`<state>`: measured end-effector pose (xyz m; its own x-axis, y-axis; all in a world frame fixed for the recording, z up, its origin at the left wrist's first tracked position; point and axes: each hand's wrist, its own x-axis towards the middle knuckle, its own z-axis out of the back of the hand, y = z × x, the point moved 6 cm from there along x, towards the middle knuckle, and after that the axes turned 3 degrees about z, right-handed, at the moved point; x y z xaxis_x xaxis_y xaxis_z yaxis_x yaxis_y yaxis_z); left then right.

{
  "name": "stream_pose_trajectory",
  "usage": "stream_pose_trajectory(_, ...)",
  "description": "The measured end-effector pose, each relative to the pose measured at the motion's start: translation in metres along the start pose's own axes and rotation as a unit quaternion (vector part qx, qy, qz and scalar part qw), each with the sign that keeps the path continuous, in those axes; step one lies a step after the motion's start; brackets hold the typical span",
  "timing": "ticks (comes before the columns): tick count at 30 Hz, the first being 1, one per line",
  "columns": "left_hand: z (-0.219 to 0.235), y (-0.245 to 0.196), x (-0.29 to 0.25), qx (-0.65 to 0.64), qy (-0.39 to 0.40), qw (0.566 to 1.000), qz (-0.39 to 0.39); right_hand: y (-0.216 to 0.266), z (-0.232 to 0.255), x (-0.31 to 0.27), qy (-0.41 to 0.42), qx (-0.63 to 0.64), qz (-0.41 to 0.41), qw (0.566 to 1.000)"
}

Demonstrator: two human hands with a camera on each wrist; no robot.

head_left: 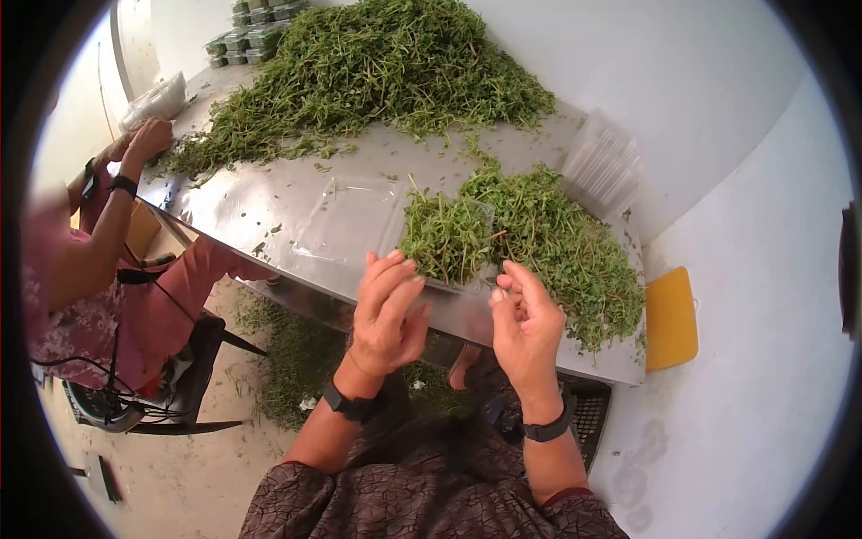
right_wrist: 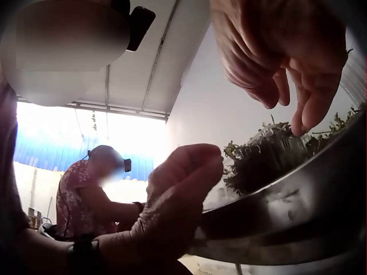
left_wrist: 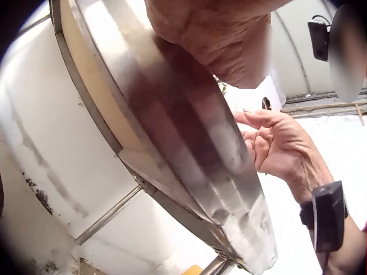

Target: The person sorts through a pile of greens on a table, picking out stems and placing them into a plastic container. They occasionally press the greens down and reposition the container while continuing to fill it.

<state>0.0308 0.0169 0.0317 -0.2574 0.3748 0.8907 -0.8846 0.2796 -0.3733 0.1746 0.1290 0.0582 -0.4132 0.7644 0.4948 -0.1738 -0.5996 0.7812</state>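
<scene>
In the head view my left hand (head_left: 386,314) is held at the table's front edge, fingers loosely bent, with nothing in it. My right hand (head_left: 530,328) hovers a little to the right, its thumb and fingers bent and no object showing between them. Just beyond both hands lies a clear plastic clamshell box (head_left: 400,235), opened flat. Leafy green sprigs (head_left: 444,235) fill its near-right half, while its lid half (head_left: 350,216) lies to the left. A loose heap of the same greens (head_left: 570,242) borders the box. In the right wrist view, the right hand's fingertips (right_wrist: 301,126) hang close over the greens.
A large mound of greens (head_left: 386,72) covers the back of the metal table (head_left: 242,211). Stacked empty clear boxes (head_left: 602,166) stand at right; filled boxes (head_left: 256,36) stand back left. Another person (head_left: 99,287) sits at left. A yellow board (head_left: 672,319) is beside the wall.
</scene>
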Motion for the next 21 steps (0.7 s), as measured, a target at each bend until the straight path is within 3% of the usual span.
stream_pose_trajectory(7,0.044,0.004,-0.024,0.079,-0.038,0.995,0.049,-0.015,0.001,-0.012,-0.007,0.012,0.006,1.000)
stream_pose_trajectory(9,0.055,0.015,-0.031,0.085,-0.084,0.984,0.134,-0.017,-0.002,-0.011,-0.008,0.031,-0.003,0.999)
stream_pose_trajectory(11,0.060,0.019,-0.032,0.085,-0.074,0.981,0.157,-0.019,-0.007,-0.011,0.006,0.045,0.014,0.999)
stream_pose_trajectory(14,0.060,0.035,-0.034,-0.079,-0.087,0.949,0.292,-0.022,-0.008,-0.011,0.008,0.083,0.002,0.997)
stream_pose_trajectory(15,0.061,0.032,-0.029,-0.075,-0.085,0.950,0.292,-0.023,-0.007,-0.011,0.009,0.087,0.000,0.996)
stream_pose_trajectory(17,0.061,0.040,-0.027,-0.157,-0.126,0.903,0.380,-0.023,-0.006,-0.011,0.019,0.101,0.001,0.995)
stream_pose_trajectory(19,0.062,0.040,-0.022,-0.200,-0.132,0.884,0.401,-0.025,-0.005,-0.012,0.021,0.105,0.000,0.994)
stream_pose_trajectory(21,0.061,0.046,-0.024,-0.305,-0.164,0.833,0.431,-0.026,-0.005,-0.011,0.022,0.109,0.001,0.994)
